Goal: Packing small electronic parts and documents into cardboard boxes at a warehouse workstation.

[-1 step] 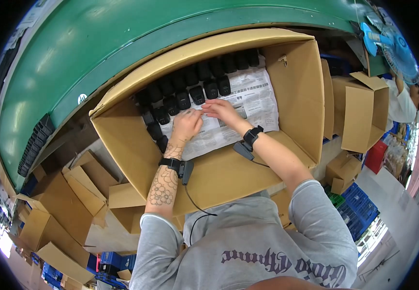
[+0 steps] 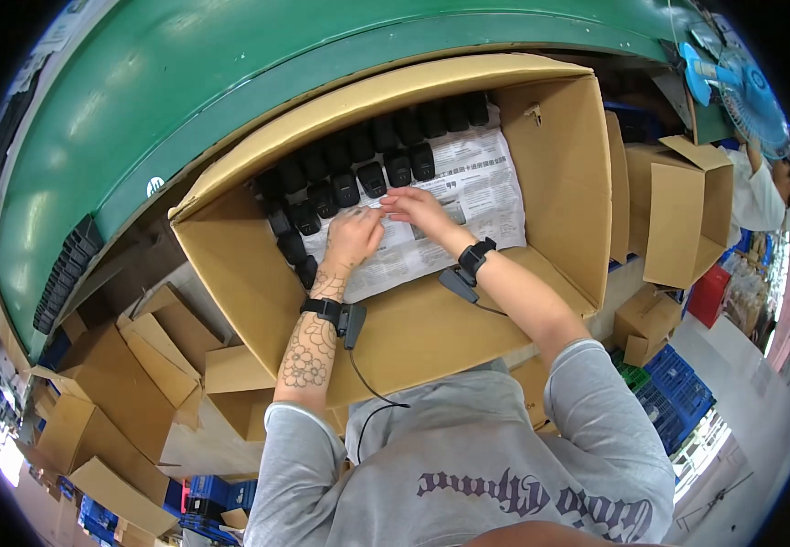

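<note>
Both my hands meet over the newspaper sheet [image 2: 468,191] inside a large cardboard box [image 2: 563,182]. My left hand [image 2: 354,237] is closed, its fingers bent and their tips turned down. Against it, my right hand [image 2: 424,211] points leftward with its fingers pressed together. Whatever lies between the fingertips, if anything, is hidden. Just beyond them are black plastic parts with rounded ends, such as this black part [image 2: 372,180]. Several more stand in rows along the box's far side, and a few black parts [image 2: 292,246] follow its left wall.
Behind the box runs a green work surface [image 2: 231,46], with a stack of black trays [image 2: 68,272] at its left. Open cardboard boxes [image 2: 108,383] lie at left; another open box [image 2: 686,210] stands at right. Blue crates [image 2: 673,387], a blue fan [image 2: 748,96] and another person's sleeve [image 2: 755,196] are farther right.
</note>
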### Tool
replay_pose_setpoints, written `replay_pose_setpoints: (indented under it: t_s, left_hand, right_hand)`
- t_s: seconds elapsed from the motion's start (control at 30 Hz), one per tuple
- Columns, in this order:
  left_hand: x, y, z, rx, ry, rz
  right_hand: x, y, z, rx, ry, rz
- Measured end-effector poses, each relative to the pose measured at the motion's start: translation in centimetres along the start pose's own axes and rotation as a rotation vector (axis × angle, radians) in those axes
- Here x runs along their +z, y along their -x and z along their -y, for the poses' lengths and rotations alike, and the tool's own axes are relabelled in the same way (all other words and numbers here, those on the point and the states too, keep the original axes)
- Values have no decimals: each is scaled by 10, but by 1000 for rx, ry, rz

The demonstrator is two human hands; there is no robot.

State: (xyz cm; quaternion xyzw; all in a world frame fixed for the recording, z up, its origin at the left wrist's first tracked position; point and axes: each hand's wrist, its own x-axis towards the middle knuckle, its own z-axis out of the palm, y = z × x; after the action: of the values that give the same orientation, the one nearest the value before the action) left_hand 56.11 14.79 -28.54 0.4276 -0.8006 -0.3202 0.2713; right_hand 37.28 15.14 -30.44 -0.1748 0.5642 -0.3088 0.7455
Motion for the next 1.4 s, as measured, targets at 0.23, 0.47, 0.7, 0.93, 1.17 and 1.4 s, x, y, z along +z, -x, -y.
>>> replay_pose_setpoints:
  t_s: [0.23, 0.47, 0.7, 0.93, 1.17, 1.4]
  left_hand:
    - [-2, 24, 4, -276, 26, 136]
    - [5, 24, 14, -354, 19, -64]
    - [-10, 34, 25, -337, 71, -5]
    - [-2, 31, 15, -481, -242, 251]
    - [-26, 59, 29, -341, -215, 211]
    - [-47, 31, -6, -233, -168, 309]
  right_hand:
    - [2, 6, -2, 66, -44, -210]
    - [-8, 4, 8, -2, -81, -292]
    - [-1, 4, 11, 90, -22, -251]
    - [-24, 76, 51, 217, -116, -162]
    - [-7, 212, 131, -227, -26, -66]
    - [-137, 283, 256, -651, -4, -533]
